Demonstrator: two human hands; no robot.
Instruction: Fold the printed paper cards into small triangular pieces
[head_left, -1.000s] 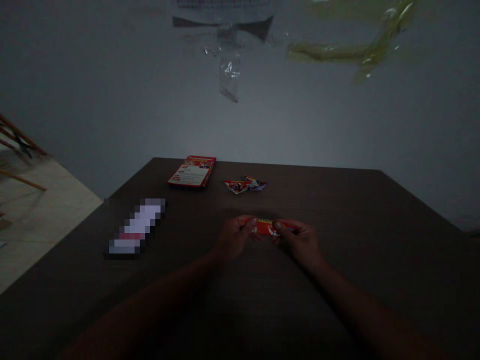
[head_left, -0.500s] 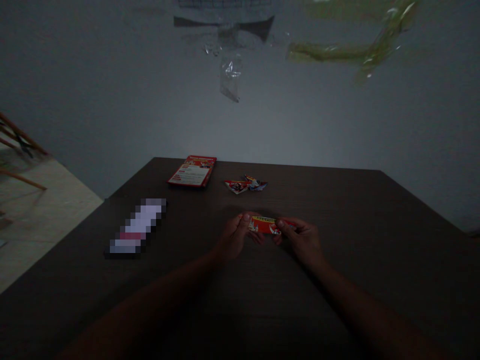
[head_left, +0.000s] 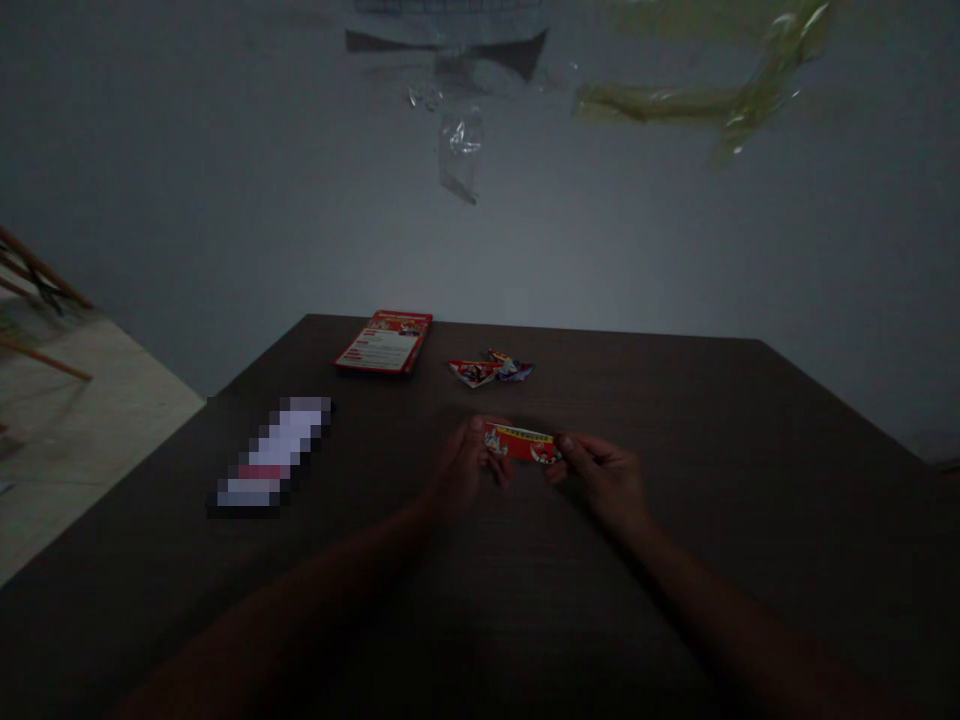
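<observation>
Dim view: your left hand [head_left: 466, 462] & right hand [head_left: 600, 475] pinch opposite ends of a small red printed paper strip [head_left: 521, 443] just above the dark tabletop [head_left: 750, 480]; prob. light, thin, easily creased, so grip its edges.

The scene is dimly lit and underexposed, the softest brightness being found on the wall [head_left: 525, 250] at the centre of the frame, while the corners are darkened. The forearms at the bottom edge are lost in shadow against the dark bench [head_left: 750, 480]. A pixelated patch [head_left: 271, 452] is seen at centre left, and the upper edge is blurred and stretched.
</observation>
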